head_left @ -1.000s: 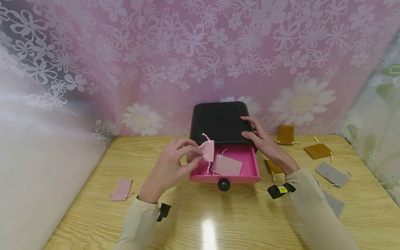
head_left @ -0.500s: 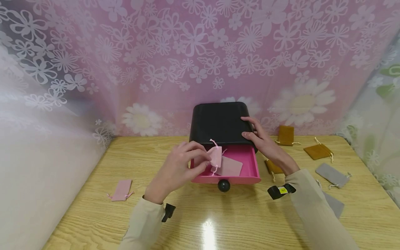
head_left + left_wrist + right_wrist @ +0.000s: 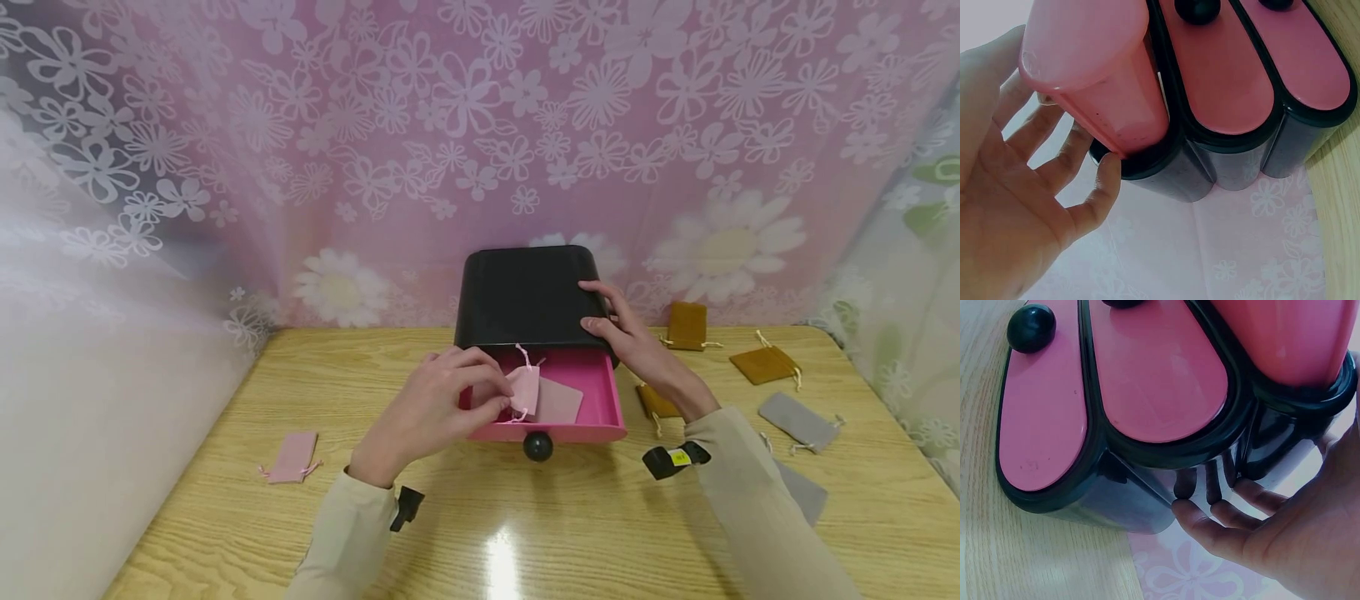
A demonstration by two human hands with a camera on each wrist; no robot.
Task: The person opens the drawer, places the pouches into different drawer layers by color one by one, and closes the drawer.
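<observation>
Between the thumb and fingers of my left hand (image 3: 442,408) is a small pink drawstring pouch (image 3: 527,387), low over the pulled-out top drawer (image 3: 598,387). Another pink pouch (image 3: 561,403) lies flat in that drawer, partly covered by the held one. The drawer belongs to a black cabinet (image 3: 528,296). My right hand (image 3: 651,357) rests on the cabinet's right side, thumb and index finger over its top edge, the other fingers (image 3: 1210,534) extended along the side wall. In the left wrist view the drawer hides my left fingertips and the held pouch.
Two lower drawers (image 3: 1222,75) are closed. A pink pouch (image 3: 294,457) lies on the table (image 3: 225,525) to the left. At the right are brown pouches (image 3: 765,364) and grey pouches (image 3: 798,418), some partly behind my right arm. A flowered curtain (image 3: 390,167) hangs behind.
My left hand has moved right and down with the pink pouch, from the drawer's left side to low over the pouch inside. The right hand has stayed on the cabinet.
</observation>
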